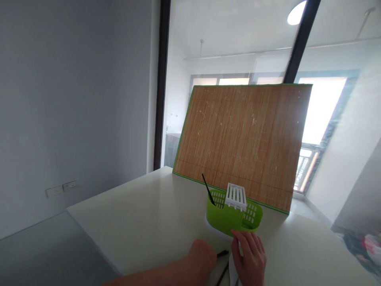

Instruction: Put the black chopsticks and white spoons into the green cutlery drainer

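Observation:
My right hand (249, 254) is at the front of a green basket (224, 220), its fingers bent and drawn together. What they grip is hidden. A long, pale white piece (232, 272), perhaps a utensil, shows beside and under the thumb. To the left, my left hand (203, 254) is turned at the wrist over the table, with its fingers out of sight. Black stick ends (222, 253) poke out past it; whether the hand holds them is unclear. Another thin black stick (222, 274) lies between the hands. A black stick (208, 189) leans in the basket's left compartment.
A slotted white rack (236, 196) sits across the basket's middle. Behind the basket, a bamboo mat (241, 139) with green edging leans against the glass partition. The white table (143, 214) has its left edge near a grey wall (74, 99).

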The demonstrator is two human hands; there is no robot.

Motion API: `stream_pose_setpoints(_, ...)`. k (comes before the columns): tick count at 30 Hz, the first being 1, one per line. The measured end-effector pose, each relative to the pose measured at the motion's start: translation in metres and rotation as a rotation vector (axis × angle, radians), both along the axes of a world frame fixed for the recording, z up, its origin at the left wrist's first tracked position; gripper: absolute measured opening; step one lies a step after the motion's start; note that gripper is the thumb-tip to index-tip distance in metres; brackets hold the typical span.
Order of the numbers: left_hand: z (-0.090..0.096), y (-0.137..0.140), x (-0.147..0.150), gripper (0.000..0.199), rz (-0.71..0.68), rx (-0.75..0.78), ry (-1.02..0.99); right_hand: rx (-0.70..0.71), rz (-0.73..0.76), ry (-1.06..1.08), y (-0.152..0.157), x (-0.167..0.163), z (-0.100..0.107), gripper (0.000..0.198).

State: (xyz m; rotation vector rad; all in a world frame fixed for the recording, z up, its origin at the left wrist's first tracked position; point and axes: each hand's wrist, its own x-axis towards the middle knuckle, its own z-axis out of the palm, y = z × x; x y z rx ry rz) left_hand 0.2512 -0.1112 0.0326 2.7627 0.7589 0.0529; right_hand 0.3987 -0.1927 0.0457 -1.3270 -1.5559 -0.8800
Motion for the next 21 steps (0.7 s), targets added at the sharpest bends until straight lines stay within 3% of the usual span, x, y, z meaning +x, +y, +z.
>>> stream_pose_setpoints(4,0.015,-0.007,-0.004,0.019,-0.037,0.144,0.091,-0.01,0.017,-0.019,0.002,0.0,-0.002,0.021)
stream_pose_setpoints(7,0.043,0.002,-0.021,0.016,-0.047,0.17,0.057,-0.022,0.037,0.018,0.002,0.0,-0.005,0.021)
stream_pose_setpoints(10,0.081,0.018,-0.044,0.013,0.045,0.103,-0.164,-0.088,0.101,0.14,0.004,-0.007,-0.01,0.019)
stream_pose_setpoints(13,0.107,0.028,-0.057,0.015,0.066,-0.135,-0.502,-0.276,0.179,0.253,0.01,-0.022,-0.017,0.027)
stream_pose_setpoints(17,0.104,0.029,-0.052,0.02,0.007,-0.498,-0.817,-0.484,0.259,0.285,0.022,-0.042,-0.025,0.043)
stream_pose_setpoints(21,0.08,0.03,-0.045,0.022,-0.005,-0.616,-0.908,-0.641,0.285,0.297,0.031,-0.048,-0.03,0.02)
